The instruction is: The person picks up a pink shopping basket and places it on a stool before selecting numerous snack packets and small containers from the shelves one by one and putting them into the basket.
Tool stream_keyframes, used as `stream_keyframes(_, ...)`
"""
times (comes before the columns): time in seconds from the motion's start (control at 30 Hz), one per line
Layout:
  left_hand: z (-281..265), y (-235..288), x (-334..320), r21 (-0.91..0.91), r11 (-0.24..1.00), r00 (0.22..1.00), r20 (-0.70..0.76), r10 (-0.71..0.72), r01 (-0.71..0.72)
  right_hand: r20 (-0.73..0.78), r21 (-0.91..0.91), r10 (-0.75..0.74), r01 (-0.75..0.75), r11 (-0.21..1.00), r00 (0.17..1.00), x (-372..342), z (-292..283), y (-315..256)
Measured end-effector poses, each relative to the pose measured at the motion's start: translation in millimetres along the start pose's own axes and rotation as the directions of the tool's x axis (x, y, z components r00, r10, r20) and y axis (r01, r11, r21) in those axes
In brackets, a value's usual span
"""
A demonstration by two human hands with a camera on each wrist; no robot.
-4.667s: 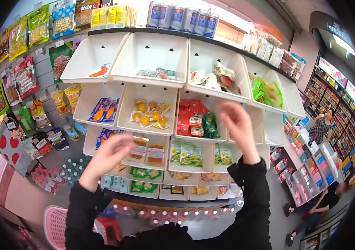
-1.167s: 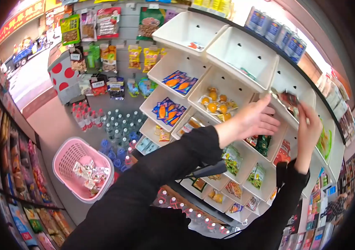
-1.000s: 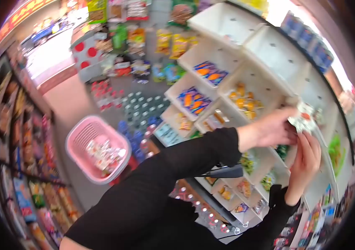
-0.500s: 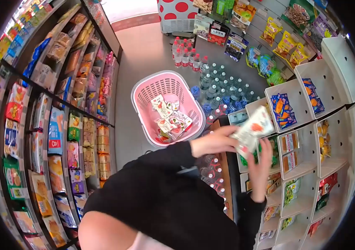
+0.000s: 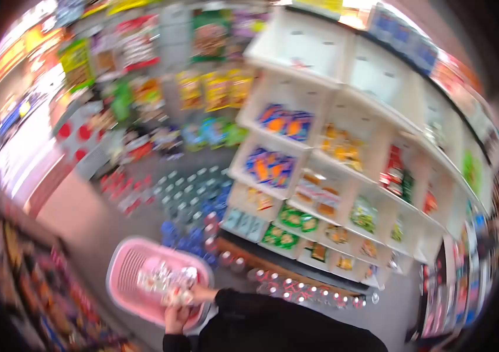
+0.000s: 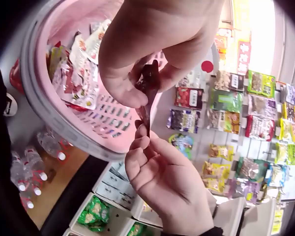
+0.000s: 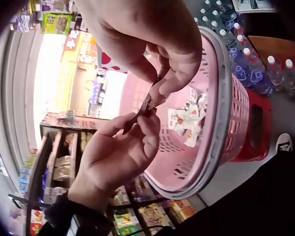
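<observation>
Two hands: the left hand [image 6: 155, 44] and the right hand [image 7: 157, 39] each pinch one thin, dark reddish snack packet [image 6: 148, 91], fingertips close together.
Packet's place: off the basket floor, over the near right corner of the pink slotted basket [image 5: 121, 267], seen nearly edge-on; whether a second lies behind it, I cannot tell.
Pinch, as judged: best kept light and at opposite ends, so the film neither creases nor slips.
Over the rim, as judged: safer to work inward of the basket's edge and low above its opening, so a dropped packet lands inside.
Baskets: one.
White-and-red packets [image 6: 81, 78] in the basket: several, overlapping, too tangled to count.
Yellow hanging bags [image 5: 216, 91]: three, left of the bin rack [image 5: 296, 35].
Blue-and-orange packets [image 5: 270, 167]: two bins along the rack's left edge, pieces too blurred to count.
</observation>
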State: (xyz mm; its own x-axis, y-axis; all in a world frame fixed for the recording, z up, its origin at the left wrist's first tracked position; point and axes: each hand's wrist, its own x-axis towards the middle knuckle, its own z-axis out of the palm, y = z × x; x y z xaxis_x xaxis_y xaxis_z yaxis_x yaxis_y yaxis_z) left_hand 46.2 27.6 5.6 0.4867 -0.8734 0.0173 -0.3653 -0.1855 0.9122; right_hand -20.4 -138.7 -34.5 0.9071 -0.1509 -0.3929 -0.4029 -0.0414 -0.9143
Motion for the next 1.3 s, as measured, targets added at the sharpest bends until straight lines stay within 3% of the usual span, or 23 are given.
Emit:
stream_keyframes(0.03, 12, -69, -2, -0.578, 0.792, 0.971, 0.007, -0.239, 0.199, -0.055, 0.070, -0.094, 0.098, 0.993, 0.994, -37, -10, -53)
stream_keyframes(0.1, 5, -76, -4, -0.259, 0.942, 0.977, 0.048, -0.210, 0.215, -0.025, -0.236, -0.074, 0.066, 0.970, 0.997, -26, -11, -45)
stream_keyframes(0.13, -5, -6, 4, -0.587, 0.662, 0.871, 0.169, -0.461, 0.465, -0.072, -0.228, -0.064, 0.046, 0.973, 0.995, -17, -10, -28)
stream_keyframes(0.17, -7, 60, 16, -0.766, 0.216, 0.690, 0.370, -0.622, 0.605, 0.056, -0.242, -0.062, 0.074, 0.968, 0.996, -6, -14, -4)
stream_keyframes(0.2, 1, -14, 17, -0.739, 0.156, 0.538, 0.312, -0.783, 0.656, 0.194, -0.250, -0.061, 0.110, 0.962, 0.979, -3, -19, 10)
stream_keyframes(0.23, 2, -7, 21, -0.727, 0.162, 0.543, 0.326, -0.774, 0.667, 0.171, -0.250, -0.059, 0.101, 0.963, 0.984, -21, -31, 1)
stream_keyframes(0.3, -1, 36, 35, -0.667, 0.197, 0.574, 0.409, -0.709, 0.719, -0.097, -0.247, -0.220, 0.191, 0.950, 0.971, -76, -61, -34)
stream_keyframes(0.37, -7, 17, 46, -0.623, 0.218, 0.560, 0.429, -0.708, 0.752, -0.138, -0.216, -0.302, 0.269, 0.939, 0.943, -104, -91, -35)
stream_keyframes(0.43, -6, 20, 57, -0.125, 0.495, 0.498, 0.419, -0.759, 0.860, -0.258, -0.205, -0.230, 0.180, 0.962, 0.938, -142, -123, -44)
stream_keyframes(0.47, -2, 25, 62, -0.114, 0.507, 0.504, 0.420, -0.755, 0.854, -0.284, -0.217, -0.274, 0.217, 0.952, 0.919, -168, -142, -58)
stream_keyframes(0.5, 3, 32, 71, -0.354, 0.519, 0.624, 0.340, -0.704, 0.778, -0.310, -0.237, -0.322, 0.256, 0.937, 0.894, -198, -165, -80)
stream_keyframes(0.57, 14, 53, 87, -0.749, 0.469, 0.782, 0.105, -0.614, 0.469, -0.465, -0.281, -0.162, 0.028, 0.959, 0.870, -266, -200, -139)
stream_keyframes(0.6, 21, 120, 95, -0.744, 0.498, 0.775, 0.042, -0.630, 0.446, -0.573, -0.580, -0.473, 0.076, 0.811, 0.670, -271, -222, -110)
stream_keyframes(0.63, 30, 90, 123, -0.749, 0.569, 0.870, 0.021, -0.492, 0.340, -0.600, -0.573, -0.440, 0.025, 0.819, 0.668, -301, -244, -134)
stream_keyframes(0.67, 38, 62, 152, -0.751, 0.621, 0.940, -0.002, -0.340, 0.223, -0.696, -0.518, -0.412, -0.014, 0.855, 0.587, -336, -254, -157)
stream_keyframes(0.73, 45, 131, 183, -0.548, 0.823, 0.988, 0.088, -0.125, 0.153, -0.733, -0.650, -0.603, -0.065, 0.757, 0.316, -395, -275, -188)
stream_keyframes(0.8, 61, 211, 202, -0.418, 0.908, 0.989, 0.127, 0.080, -0.020, -0.682, -0.725, -0.725, -0.217, 0.653, 0.098, -449, -290, -220)
stream_keyframes(0.83, 70, 257, 206, -0.399, 0.915, 0.978, 0.157, 0.134, -0.062, -0.633, -0.741, -0.774, -0.298, 0.601, 0.013, -471, -299, -232)
stream_keyframes(0.9, 91, 326, 218, -0.411, 0.890, 0.920, 0.238, 0.311, -0.195, -0.464, -0.740, -0.885, -0.533, 0.410, -0.037, -512, -317, -256)
stream_keyframes(0.97, 111, 386, 227, -0.416, 0.860, 0.833, 0.329, 0.445, -0.295, -0.367, -0.644, -0.926, -0.694, 0.321, -0.087, -540, -334, -269)
stream_keyframes(1.17, 192, 552, 218, -0.468, 0.700, 0.565, 0.415, 0.713, -0.540, -0.531, -0.508, -0.844, -0.766, 0.394, -0.082, -603, -400, -288)
stream_keyframes(1.23, 224, 585, 213, -0.472, 0.622, 0.465, 0.415, 0.782, -0.625, -0.837, -0.330, -0.548, -0.803, 0.497, 0.005, -618, -409, -295)
stream_keyframes(1.3, 246, 616, 202, -0.459, 0.543, 0.365, 0.422, 0.830, -0.704, -0.819, -0.384, -0.571, -0.792, 0.475, 0.055, -630, -423, -289)
